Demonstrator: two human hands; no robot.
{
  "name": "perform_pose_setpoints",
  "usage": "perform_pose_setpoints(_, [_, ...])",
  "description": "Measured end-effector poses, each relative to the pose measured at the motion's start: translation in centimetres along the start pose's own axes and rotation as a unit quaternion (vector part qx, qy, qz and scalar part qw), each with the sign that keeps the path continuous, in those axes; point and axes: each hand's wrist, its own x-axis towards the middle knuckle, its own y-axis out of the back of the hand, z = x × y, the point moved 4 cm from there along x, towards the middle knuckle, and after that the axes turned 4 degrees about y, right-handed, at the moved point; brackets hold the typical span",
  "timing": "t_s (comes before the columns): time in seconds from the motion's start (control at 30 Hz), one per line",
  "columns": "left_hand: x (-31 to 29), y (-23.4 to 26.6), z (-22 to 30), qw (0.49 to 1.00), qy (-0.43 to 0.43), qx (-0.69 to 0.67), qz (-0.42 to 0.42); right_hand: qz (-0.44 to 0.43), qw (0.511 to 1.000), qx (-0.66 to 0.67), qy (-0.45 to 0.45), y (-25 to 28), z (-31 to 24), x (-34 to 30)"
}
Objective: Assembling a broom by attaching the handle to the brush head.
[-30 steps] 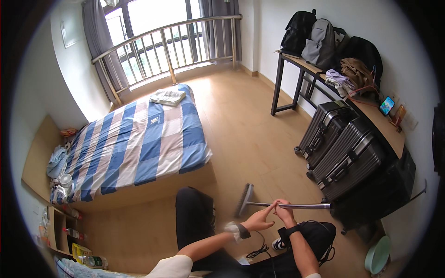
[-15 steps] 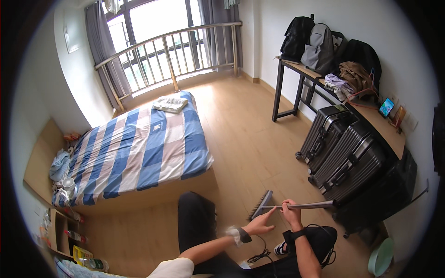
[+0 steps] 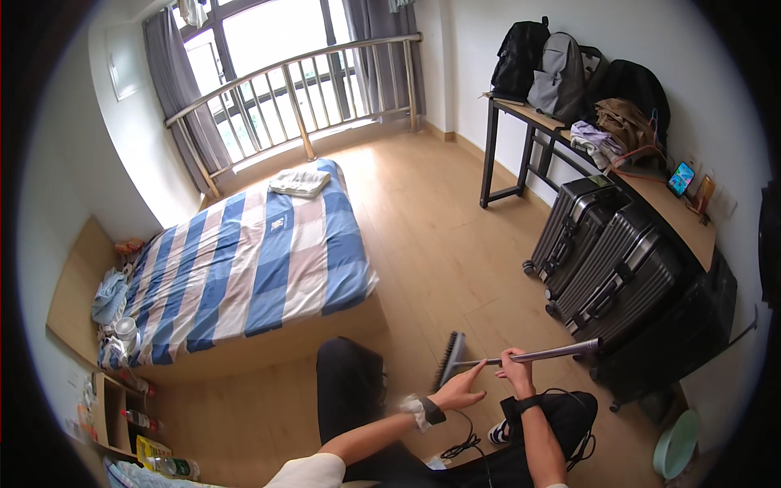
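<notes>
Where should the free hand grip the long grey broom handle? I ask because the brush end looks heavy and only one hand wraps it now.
Probably on the bare shaft of the long grey broom handle, just beside the black brush head. The handle lies about level, with the right hand wrapped round its middle, so the left hand, open just under that end, could close on it from below.
</notes>
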Motion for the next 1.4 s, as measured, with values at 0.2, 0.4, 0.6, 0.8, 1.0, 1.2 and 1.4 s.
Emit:
perform_pose_setpoints(0.2, [0.0, -0.2, 0.2, 0.999, 0.028, -0.007, -0.029, 0.004, 0.99, -0.103, 0.097, 1.2, -1.4, -0.8])
perform_pose_setpoints(0.4, [-0.1, -0.2, 0.2, 0.998, 0.04, -0.028, -0.046, -0.057, 0.991, 0.016, 0.122, -0.1, -1.5, -1.1])
perform_pose_setpoints(0.6, [0.0, -0.4, 0.4, 0.999, 0.027, -0.002, -0.035, -0.07, 0.994, -0.004, 0.086, -2.1, 0.9, -0.4])
perform_pose_setpoints(0.8, [-0.4, -0.2, 0.0, 1.0, -0.014, 0.009, -0.001, 0.017, 0.994, -0.074, 0.075, -0.5, -0.4, -0.3])
perform_pose_setpoints(1.0, [-0.3, 0.1, 1.0, 0.996, 0.059, -0.006, -0.065, 0.065, 0.93, -0.265, 0.248, 0.9, -1.6, -0.9])
perform_pose_setpoints(1.2, [-0.3, 0.1, 1.2, 0.998, 0.035, -0.029, -0.052, -0.049, 0.994, -0.012, 0.098, 0.0, -0.7, -0.7])
perform_pose_setpoints(1.4, [-0.2, -0.5, -0.2, 1.0, 0.012, -0.01, -0.027, -0.078, 0.985, -0.104, 0.112, -1.5, 0.0, -0.3])
